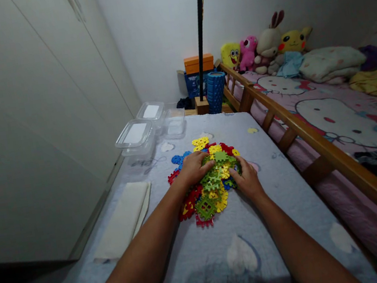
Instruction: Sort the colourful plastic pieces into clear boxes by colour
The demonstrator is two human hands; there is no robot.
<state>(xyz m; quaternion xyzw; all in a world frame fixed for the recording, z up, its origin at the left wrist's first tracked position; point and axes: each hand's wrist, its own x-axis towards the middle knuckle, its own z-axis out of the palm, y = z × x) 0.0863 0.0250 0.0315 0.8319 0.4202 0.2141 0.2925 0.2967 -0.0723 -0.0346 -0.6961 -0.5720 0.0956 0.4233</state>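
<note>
A heap of plastic interlocking pieces (pixel 212 185) in green, yellow, red and blue lies in the middle of the cloth-covered table (pixel 206 261). Some pieces are toothed squares, others round and notched. My left hand (pixel 194 168) rests on the heap's upper left, fingers stretched over the green pieces (pixel 221 156). At the right side, my right hand (pixel 247 179) is cupped against the edge of the heap, thumb and fingers apart. Both palms face the pieces, and what lies directly beneath them is hidden. Blue round pieces (pixel 179 159) lie just beyond my left hand.
Several clear plastic boxes (pixel 135 135) stand at the table's far left. A folded off-white cloth or pouch (pixel 122 222) lies left of my left forearm. Along the right runs a wooden bed rail (pixel 305 166). A black pole (pixel 201 35) rises behind the table.
</note>
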